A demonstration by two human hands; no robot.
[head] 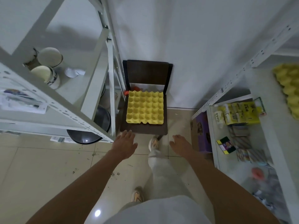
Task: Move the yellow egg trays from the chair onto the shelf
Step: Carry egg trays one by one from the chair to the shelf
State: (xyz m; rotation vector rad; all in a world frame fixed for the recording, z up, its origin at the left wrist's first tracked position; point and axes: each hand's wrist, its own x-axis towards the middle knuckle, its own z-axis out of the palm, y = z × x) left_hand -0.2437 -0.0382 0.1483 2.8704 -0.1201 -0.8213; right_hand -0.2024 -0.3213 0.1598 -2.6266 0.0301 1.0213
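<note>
A yellow egg tray [145, 107] lies flat on the seat of a dark brown chair [148, 71] that stands against the white wall. My left hand [125, 143] reaches forward with fingers spread, its fingertips just short of the seat's front left corner. My right hand [180, 143] is stretched out below the seat's front right corner, fingers apart, holding nothing. Another yellow egg tray [288, 88] rests on the white shelf [265, 50] at the right edge, partly cut off by the frame.
A white metal rack [95, 67] at the left holds paint cans [50, 67], papers and dark round lids low down. The right shelf's lower level carries yellow packets [241, 114], small boxes and a purple box [202, 131]. My legs and shoes stand on the beige tiled floor.
</note>
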